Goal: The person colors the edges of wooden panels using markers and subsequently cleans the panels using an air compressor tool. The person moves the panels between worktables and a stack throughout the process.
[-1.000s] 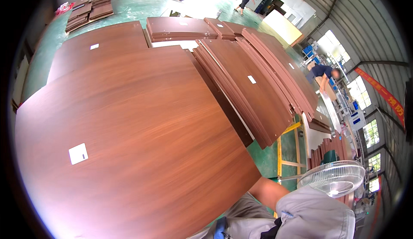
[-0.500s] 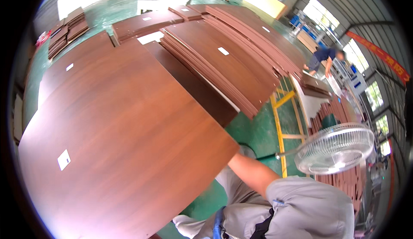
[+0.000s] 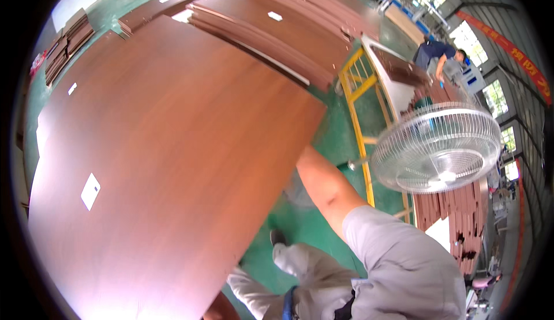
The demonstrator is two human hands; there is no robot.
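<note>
A large brown wood-grain panel (image 3: 167,141) fills the left and middle of the view, with a small white label (image 3: 90,191) on its face. My right forearm (image 3: 326,184) reaches up to its right edge, and the hand goes behind that edge, holding it; the fingers are hidden. At the bottom rim a small dark, skin-toned patch (image 3: 221,309), apparently part of my left hand or arm, shows against the panel's lower edge. The left fingers are out of sight.
Stacks of brown panels (image 3: 271,29) lie beyond. To the right stand a yellow metal frame (image 3: 359,118) and a large caged fan (image 3: 435,150). More boards (image 3: 453,222) are stacked below the fan. A person (image 3: 437,55) bends over work at the far right. The floor (image 3: 317,228) is green.
The panel's right corner has swung up and away in view, with my right arm following. The background stacks have shifted up and left, and the fan appears nearer. My legs show more below.
</note>
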